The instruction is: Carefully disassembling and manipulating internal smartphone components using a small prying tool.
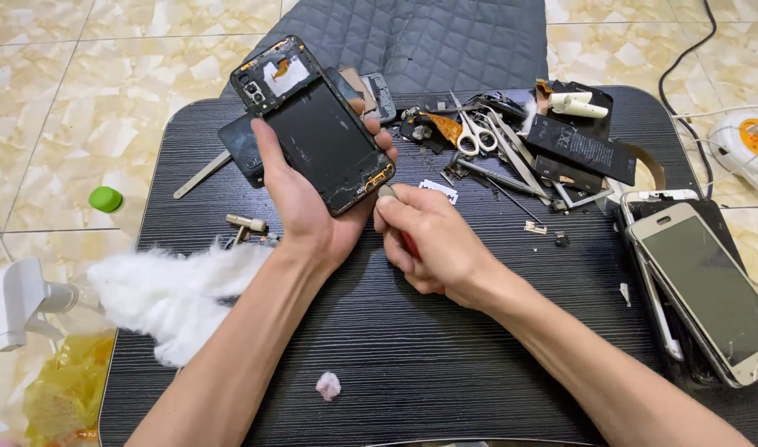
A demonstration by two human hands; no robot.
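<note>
Left hand (308, 207) gripping the opened phone (317, 124) above the desk (445, 364); right hand (433, 244) clenching a red-handled tool (409, 245) at its bottom edge. Looks like mid-teardown, next move needing steady tip placement

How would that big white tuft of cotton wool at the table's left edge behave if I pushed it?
The cotton wool looks loose and wispy, so it would probably squash and drag rather than slide as one piece. It likely weighs very little. It overhangs the table edge, so a nudge might tip it off.

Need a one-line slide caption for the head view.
Left hand holds an opened phone over a dark table; right hand works a red-handled tool at its lower edge.
</note>
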